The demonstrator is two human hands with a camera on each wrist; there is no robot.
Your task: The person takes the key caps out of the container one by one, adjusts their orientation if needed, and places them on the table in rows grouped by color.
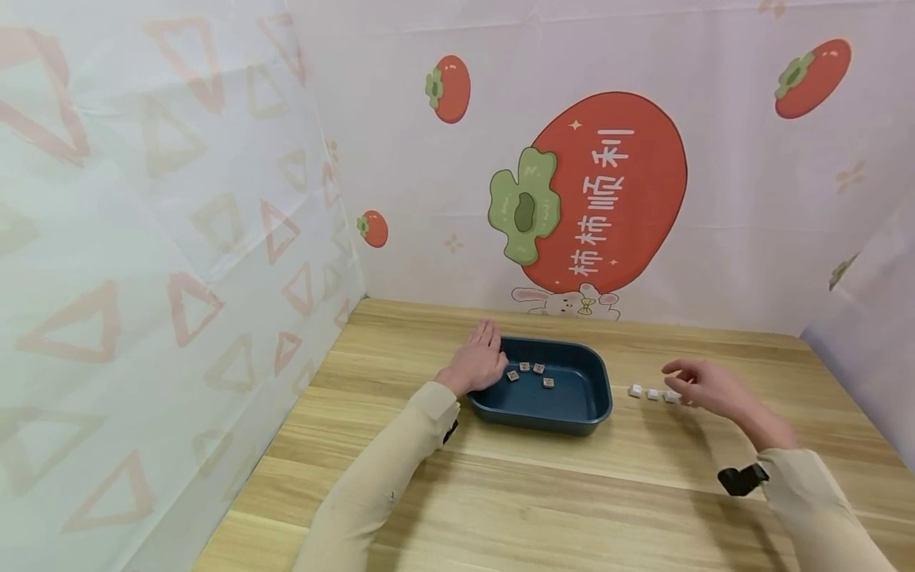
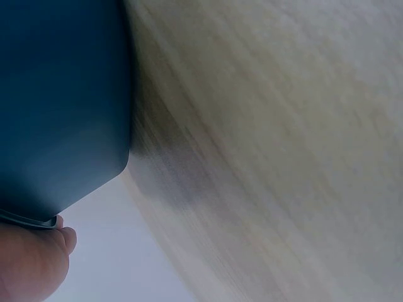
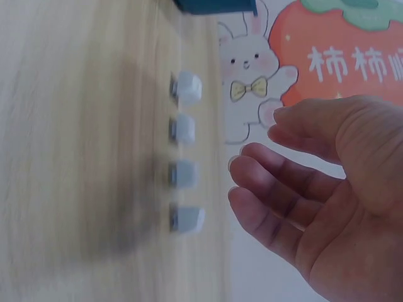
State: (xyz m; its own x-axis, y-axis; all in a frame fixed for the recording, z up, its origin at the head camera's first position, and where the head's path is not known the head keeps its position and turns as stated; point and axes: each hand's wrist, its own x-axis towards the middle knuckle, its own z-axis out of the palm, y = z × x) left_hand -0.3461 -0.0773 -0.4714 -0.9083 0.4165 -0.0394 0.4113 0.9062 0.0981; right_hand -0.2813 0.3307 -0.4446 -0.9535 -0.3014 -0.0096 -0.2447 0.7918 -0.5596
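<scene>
A dark blue tray point(image 1: 532, 417) stands on the wooden table with several small brownish square pieces point(image 1: 539, 369) inside. My left hand point(image 1: 477, 361) rests on its left rim, fingers straight and pointing toward the back wall. In the left wrist view a fingertip point(image 2: 31, 261) lies at the rim, beside the tray's outer wall point(image 2: 63, 107). My right hand point(image 1: 708, 387) hovers right of the tray, with nothing in its loosely bent fingers. Just below it, several small white keycap-like blocks point(image 3: 184, 129) stand in a row, the rightmost partly hidden by the hand in the head view.
The wooden table point(image 1: 400, 349) meets a wall hanging point(image 1: 400, 143) printed with persimmons at the back. A white sheet with triangles point(image 1: 236, 262) closes off the left side, and another cloth point(image 1: 872, 349) hangs at the right.
</scene>
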